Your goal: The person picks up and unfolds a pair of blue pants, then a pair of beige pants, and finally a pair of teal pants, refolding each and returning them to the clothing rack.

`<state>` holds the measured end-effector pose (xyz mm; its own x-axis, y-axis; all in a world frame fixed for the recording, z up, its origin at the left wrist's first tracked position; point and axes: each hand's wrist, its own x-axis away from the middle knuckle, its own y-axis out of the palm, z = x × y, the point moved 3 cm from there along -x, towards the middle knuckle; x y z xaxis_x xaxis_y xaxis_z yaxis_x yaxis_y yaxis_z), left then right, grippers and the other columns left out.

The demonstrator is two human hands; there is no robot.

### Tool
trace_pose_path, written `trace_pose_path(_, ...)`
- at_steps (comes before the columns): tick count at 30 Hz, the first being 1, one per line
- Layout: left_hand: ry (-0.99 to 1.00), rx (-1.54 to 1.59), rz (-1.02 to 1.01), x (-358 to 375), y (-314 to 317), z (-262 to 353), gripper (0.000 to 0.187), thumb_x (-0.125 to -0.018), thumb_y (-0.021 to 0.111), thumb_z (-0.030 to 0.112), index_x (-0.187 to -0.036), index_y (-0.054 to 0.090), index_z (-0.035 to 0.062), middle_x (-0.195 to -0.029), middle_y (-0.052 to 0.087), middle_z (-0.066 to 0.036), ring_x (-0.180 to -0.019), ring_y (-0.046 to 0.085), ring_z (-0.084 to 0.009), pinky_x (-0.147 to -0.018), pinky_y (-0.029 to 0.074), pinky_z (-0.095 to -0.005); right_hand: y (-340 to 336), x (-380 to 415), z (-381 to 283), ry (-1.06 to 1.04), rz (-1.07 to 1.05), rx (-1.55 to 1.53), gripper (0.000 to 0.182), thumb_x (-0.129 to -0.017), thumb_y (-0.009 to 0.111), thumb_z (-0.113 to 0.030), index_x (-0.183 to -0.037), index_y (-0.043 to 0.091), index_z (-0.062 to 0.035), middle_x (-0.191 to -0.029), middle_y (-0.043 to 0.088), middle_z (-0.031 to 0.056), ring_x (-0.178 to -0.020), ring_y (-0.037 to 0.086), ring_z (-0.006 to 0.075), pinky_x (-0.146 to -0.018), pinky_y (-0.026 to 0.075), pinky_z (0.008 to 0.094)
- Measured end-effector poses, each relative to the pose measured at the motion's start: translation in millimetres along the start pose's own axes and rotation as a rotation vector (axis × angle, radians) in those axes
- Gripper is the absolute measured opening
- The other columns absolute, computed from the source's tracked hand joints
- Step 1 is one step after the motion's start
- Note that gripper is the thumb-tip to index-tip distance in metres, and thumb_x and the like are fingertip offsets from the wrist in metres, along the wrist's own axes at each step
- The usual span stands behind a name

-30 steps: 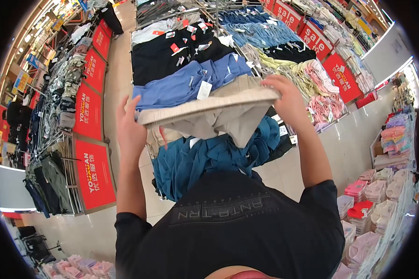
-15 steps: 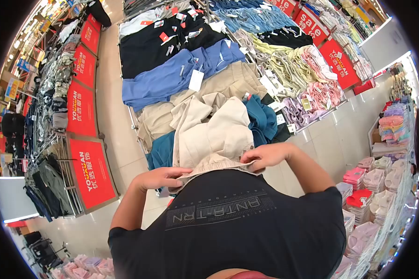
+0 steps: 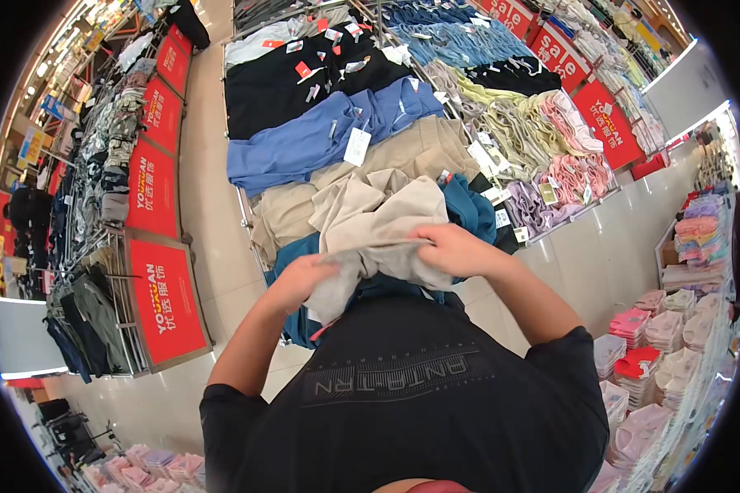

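Cream trousers (image 3: 382, 214) lie bunched on the near end of a clothes-covered table, their waist end raised toward my black shirt. My left hand (image 3: 304, 278) is closed on the edge at the left, and my right hand (image 3: 448, 249) is closed on the edge at the right. A greyish inner side of the cloth hangs down between and below both hands. Teal garments (image 3: 469, 209) lie under and beside the trousers. Beyond them are beige trousers (image 3: 423, 152) and a blue garment (image 3: 292, 150) with a white tag (image 3: 357, 147).
Black garments (image 3: 263, 100) lie farther back. Green and pink clothes (image 3: 518, 135) fill the adjoining table at the right. Racks with red signs (image 3: 166, 300) stand at the left. Stacks of folded pink and white clothes (image 3: 631, 326) are at the lower right.
Both hands have lifted the waist end off my shirt and moved up and inward. The waistband edge has turned over, and its greyish inside now shows. The view has shifted slightly.
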<state>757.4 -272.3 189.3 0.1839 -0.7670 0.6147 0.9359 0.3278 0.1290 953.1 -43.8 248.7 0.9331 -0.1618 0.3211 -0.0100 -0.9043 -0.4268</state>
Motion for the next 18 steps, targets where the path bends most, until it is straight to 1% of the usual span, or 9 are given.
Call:
trace_pose_path(2, 0.077, 0.304, 0.052, 6.0, 2.9, 14.9, 0.041, -0.103, 0.058, 0.031, -0.129, 0.062, -0.0007, -0.117, 0.071, -0.009, -0.106, 0.068, -0.0206, -0.095, 0.052, -0.0369, 17.4, -12.6, -39.1, 0.031, 0.116, -0.157, 0.043, -0.090, 0.056, -0.021, -0.126, 0.061, 0.0013, -0.106, 0.070, 0.0224, -0.098, 0.069, 0.0365, -0.090, 0.053, 0.0469)
trace_pose_path(4, 0.194, 0.521, 0.119, 23.6, 19.8, 37.3, 0.041, -0.102, 0.060, 0.026, -0.133, 0.059, -0.0018, -0.121, 0.069, -0.010, -0.110, 0.067, -0.0205, -0.098, 0.051, -0.0362, 65.5, -30.1, -51.7, -0.259, 0.232, 0.031, 0.051, -0.093, 0.059, -0.026, -0.134, 0.057, 0.0031, -0.118, 0.067, 0.0241, -0.108, 0.067, 0.0362, -0.097, 0.051, 0.0457)
trace_pose_path(5, 0.175, 0.545, 0.083, 22.3, 15.3, 28.6, 0.046, -0.100, 0.063, 0.023, -0.136, 0.056, -0.0031, -0.128, 0.066, -0.011, -0.114, 0.065, -0.0228, -0.101, 0.049, -0.0375, 80.3, -30.8, -69.8, -0.339, 0.197, 0.105, 0.051, -0.094, 0.059, -0.027, -0.135, 0.056, 0.0030, -0.121, 0.066, 0.0251, -0.110, 0.066, 0.0371, -0.098, 0.051, 0.0457)
trace_pose_path(8, 0.328, 0.169, 0.329, 26.2, -0.6, 32.6, 0.051, -0.097, 0.067, 0.025, -0.137, 0.055, -0.0036, -0.127, 0.066, -0.014, -0.111, 0.066, -0.0250, -0.099, 0.051, -0.0378, 102.8, -29.2, -76.5, -0.592, 0.174, 0.094, 0.047, -0.096, 0.059, -0.027, -0.134, 0.057, 0.0011, -0.126, 0.063, 0.0262, -0.112, 0.064, 0.0394, -0.097, 0.050, 0.0467)
trace_pose_path(9, 0.359, 0.198, 0.367, 34.9, -5.4, 40.8, 0.052, -0.094, 0.068, 0.022, -0.136, 0.054, -0.0048, -0.125, 0.066, -0.017, -0.109, 0.068, -0.0269, -0.097, 0.053, -0.0388, 105.9, -30.5, -78.4, -0.680, 0.177, 0.049, 0.045, -0.097, 0.059, -0.027, -0.133, 0.058, 0.0003, -0.127, 0.063, 0.0262, -0.112, 0.064, 0.0402, -0.096, 0.050, 0.0472)
trace_pose_path(12, 0.406, 0.491, 0.422, 44.2, -49.6, 35.9, 0.052, -0.094, 0.064, 0.022, -0.136, 0.052, -0.0062, -0.123, 0.067, -0.019, -0.107, 0.069, -0.0300, -0.098, 0.054, -0.0419, 92.4, -36.5, -60.6, -0.392, -0.251, 0.189, 0.042, -0.099, 0.056, -0.025, -0.134, 0.056, -0.0018, -0.134, 0.059, 0.0254, -0.116, 0.061, 0.0419, -0.098, 0.049, 0.0462)
trace_pose_path(13, 0.420, 0.556, 0.413, 49.7, -55.8, 41.6, 0.051, -0.095, 0.061, 0.022, -0.137, 0.051, -0.0051, -0.127, 0.065, -0.020, -0.112, 0.068, -0.0320, -0.100, 0.054, -0.0444, 106.7, -52.2, -38.8, -0.290, -0.534, 0.244, 0.046, -0.098, 0.057, -0.026, -0.138, 0.053, -0.0038, -0.140, 0.055, 0.0241, -0.120, 0.060, 0.0416, -0.101, 0.049, 0.0437)
trace_pose_path(16, 0.540, 0.716, 0.400, 62.0, -21.5, 78.2, 0.049, -0.096, 0.060, 0.023, -0.137, 0.052, -0.0041, -0.130, 0.063, -0.021, -0.117, 0.065, -0.0324, -0.100, 0.054, -0.0459, 151.6, -90.9, -2.7, -0.492, -0.337, 0.095, 0.057, -0.097, 0.059, -0.034, -0.149, 0.048, -0.0130, -0.147, 0.051, 0.0224, -0.129, 0.053, 0.0415, -0.108, 0.044, 0.0435)
trace_pose_path(18, 0.607, 0.755, 0.353, 64.7, -13.0, 85.0, 0.055, -0.099, 0.055, 0.031, -0.142, 0.049, -0.0028, -0.137, 0.060, -0.021, -0.122, 0.062, -0.0346, -0.104, 0.051, -0.0493, 182.2, -137.3, 20.4, -0.520, -0.108, 0.265, 0.066, -0.096, 0.061, -0.036, -0.152, 0.042, -0.0081, -0.151, 0.047, 0.0220, -0.134, 0.051, 0.0383, -0.112, 0.041, 0.0453)
